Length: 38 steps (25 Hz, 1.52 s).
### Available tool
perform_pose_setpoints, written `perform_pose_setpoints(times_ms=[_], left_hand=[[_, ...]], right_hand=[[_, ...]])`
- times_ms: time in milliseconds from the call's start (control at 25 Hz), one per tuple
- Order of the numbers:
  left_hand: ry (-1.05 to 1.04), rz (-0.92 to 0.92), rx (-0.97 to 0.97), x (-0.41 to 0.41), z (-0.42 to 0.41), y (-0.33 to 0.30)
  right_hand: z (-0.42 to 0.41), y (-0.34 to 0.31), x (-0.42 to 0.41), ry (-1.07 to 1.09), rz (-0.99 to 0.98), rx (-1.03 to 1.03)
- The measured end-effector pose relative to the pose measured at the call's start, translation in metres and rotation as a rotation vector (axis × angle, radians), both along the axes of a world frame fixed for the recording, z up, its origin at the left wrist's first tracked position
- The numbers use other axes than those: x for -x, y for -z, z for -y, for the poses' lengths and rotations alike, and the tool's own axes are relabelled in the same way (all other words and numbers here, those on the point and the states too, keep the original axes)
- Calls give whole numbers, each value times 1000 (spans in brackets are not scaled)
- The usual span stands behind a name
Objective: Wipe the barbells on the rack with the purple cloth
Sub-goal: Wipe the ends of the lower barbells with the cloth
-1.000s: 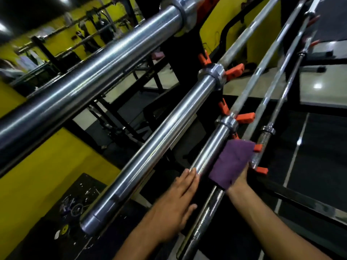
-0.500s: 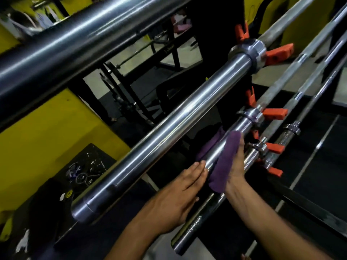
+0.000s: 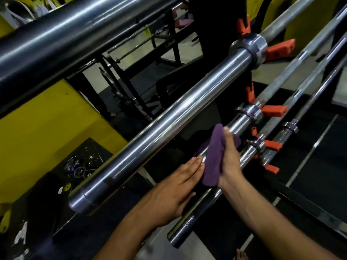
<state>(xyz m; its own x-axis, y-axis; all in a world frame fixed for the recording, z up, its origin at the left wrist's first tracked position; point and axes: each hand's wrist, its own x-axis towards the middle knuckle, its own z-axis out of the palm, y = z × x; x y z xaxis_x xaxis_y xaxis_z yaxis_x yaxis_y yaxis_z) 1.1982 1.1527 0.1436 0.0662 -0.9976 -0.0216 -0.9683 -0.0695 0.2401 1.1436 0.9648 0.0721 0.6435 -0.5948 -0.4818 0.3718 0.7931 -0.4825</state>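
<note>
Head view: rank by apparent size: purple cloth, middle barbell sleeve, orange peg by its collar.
1. middle barbell sleeve, though nearness to the camera inflates it
2. purple cloth
3. orange peg

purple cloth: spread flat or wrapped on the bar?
Wrapped: the purple cloth curls over the barbell sleeve, gripped by the right hand.

Right hand (image 3: pixel 228 162) grips purple cloth (image 3: pixel 214 158) (on barbell (image 3: pixel 242 121)).
</note>
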Motion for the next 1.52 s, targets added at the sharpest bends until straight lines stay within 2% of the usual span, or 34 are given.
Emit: perform_pose_setpoints(times_ms=[120,240,440,520,600,680,760,840,1000,1080,1160,1280,1400,1520], left_hand=[[14,13,-4,-1,0,1],[18,26,12,-1,1,3],[-15,-25,47,0,-1,1],[-57,-52,109,2,-10,-3],[-96,-51,129,8,-36,-3],[-104,-11,84,14,-79,1],[-116,52,86,13,-114,8],[-134,38,121,9,-132,18],[-165,-88,229,7,-141,35],[-149,-105,254,6,-140,37],[-131,-107,284,3,-139,38],[-120,-139,290,3,-140,35],[-89,-118,270,2,-144,37],[-84,-94,271,1,-147,40]], right_hand=[[36,-11,-1,45,-25,18],[76,-14,-3,170,39,29],[30,6,3,48,45,48],[26,7,10,46,134,20],[25,15,17,84,236,-42],[11,18,18,101,247,-22],[-1,15,7,63,77,-7],[-3,11,-2,94,-36,27],[-40,-5,-2,95,-59,43],[-81,3,3,59,-29,66],[-113,8,4,23,-79,92],[-93,-5,7,94,-126,186],[-38,-20,1,180,-94,149],[-70,4,4,148,-202,199]])
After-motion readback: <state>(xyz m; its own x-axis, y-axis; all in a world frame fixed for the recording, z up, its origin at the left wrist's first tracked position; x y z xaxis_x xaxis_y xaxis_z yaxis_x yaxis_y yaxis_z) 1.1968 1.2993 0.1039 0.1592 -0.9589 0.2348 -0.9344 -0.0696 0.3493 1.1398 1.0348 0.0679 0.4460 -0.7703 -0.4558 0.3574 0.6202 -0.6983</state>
